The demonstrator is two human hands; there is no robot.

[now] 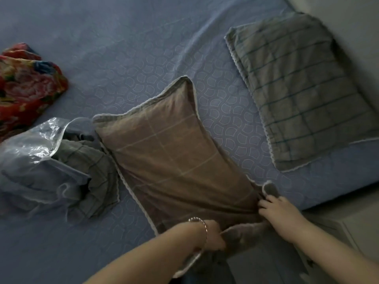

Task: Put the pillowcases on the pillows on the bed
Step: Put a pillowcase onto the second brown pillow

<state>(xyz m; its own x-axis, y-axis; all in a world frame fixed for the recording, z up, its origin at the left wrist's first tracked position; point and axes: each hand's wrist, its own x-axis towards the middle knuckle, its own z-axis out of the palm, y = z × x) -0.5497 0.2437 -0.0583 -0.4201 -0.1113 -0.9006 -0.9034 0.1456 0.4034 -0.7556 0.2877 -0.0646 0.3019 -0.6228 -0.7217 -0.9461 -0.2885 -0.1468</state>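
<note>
A pillow in a brown checked pillowcase [174,152] with white lace trim lies slanted across the blue bed [123,48]. My left hand [213,232], a bracelet on its wrist, grips the pillowcase's open end at the near edge. My right hand [276,210] pinches the same open end at its right corner, where the grey inner fabric folds out. A second pillow in a grey-green checked pillowcase [303,95] lies flat at the right, by the wall.
A clear plastic bag [34,152] with more checked fabric [90,171] spilling out sits at the left. A red floral cloth [24,87] is bunched at the far left. A pale wall [352,27] runs along the right; floor shows at the lower right.
</note>
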